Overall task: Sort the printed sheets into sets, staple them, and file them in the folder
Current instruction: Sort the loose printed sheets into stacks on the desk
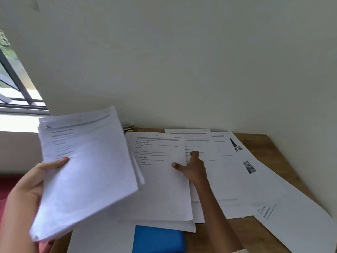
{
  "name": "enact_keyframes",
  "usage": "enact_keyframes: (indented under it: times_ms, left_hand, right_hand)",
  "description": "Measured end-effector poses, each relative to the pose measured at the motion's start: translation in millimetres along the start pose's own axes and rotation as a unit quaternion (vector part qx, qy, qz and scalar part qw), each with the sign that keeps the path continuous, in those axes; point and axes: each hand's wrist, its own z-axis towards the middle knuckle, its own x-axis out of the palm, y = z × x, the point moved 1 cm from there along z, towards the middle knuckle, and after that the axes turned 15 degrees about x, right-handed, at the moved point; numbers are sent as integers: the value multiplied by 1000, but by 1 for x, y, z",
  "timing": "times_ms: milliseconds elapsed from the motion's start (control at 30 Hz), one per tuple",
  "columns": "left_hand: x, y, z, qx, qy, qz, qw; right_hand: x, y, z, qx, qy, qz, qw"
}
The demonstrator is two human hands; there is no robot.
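Head: two hands (30,185) (194,168), one paper stack (87,172)

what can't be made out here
Head view:
- stack in left hand: print motion-blurred.
- folder: cut by bottom edge, top under sheets.
- yellow-black item: mostly behind the stack, too small to name.
- right hand: far fingers hidden by the hand itself, grip unclear.

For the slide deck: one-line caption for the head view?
Left hand holds a paper stack; right hand touches a printed sheet on the desk.
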Motion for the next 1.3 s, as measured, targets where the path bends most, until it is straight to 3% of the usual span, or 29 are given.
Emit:
enact_keyframes:
  times_ms: [100,200,267,300,400,533,667,733,833,933,1100,1200,1300]
  left_hand:
    - [120,-30,-70,-51,60,15,997]
    - [162,-29,-74,-53,101,24,993]
    - [169,-24,-67,-43,91,22,995]
    - [173,-25,-66,-41,78,31,996]
    - [175,-26,-60,-32,83,20,996]
    - [174,-27,-52,-12,124,58,990]
    - [179,-16,-41,-3,88,92,992]
    - [183,-10,-41,-4,82,91,992]
    - [190,-5,-44,-12,95,78,992]
    - [194,-3,-45,-14,96,70,993]
    - [195,0,-45,-16,48,66,997]
    - [194,2,-44,-23,19,65,997]
    - [193,2,-44,-14,26,36,999]
  right_hand:
    - [10,5,4,-3,2,45,999]
    - [13,1,16,26,54,145,988]
    - [12,-5,23,54,97,232,966]
    - [8,-9,27,48,82,246,965]
    - [-25,-16,32,8,-60,227,972]
    - [-93,-11,25,-60,-241,117,961]
    - [-149,16,-10,-194,-311,142,920]
    - [-169,30,-29,-230,-259,242,906]
    - [-178,46,-44,-254,-107,403,873]
    - [-162,53,-29,-207,10,455,866]
    - [-51,46,8,-64,110,355,926]
    - [7,38,19,-37,88,249,964]
    - [37,39,17,-36,91,182,978]
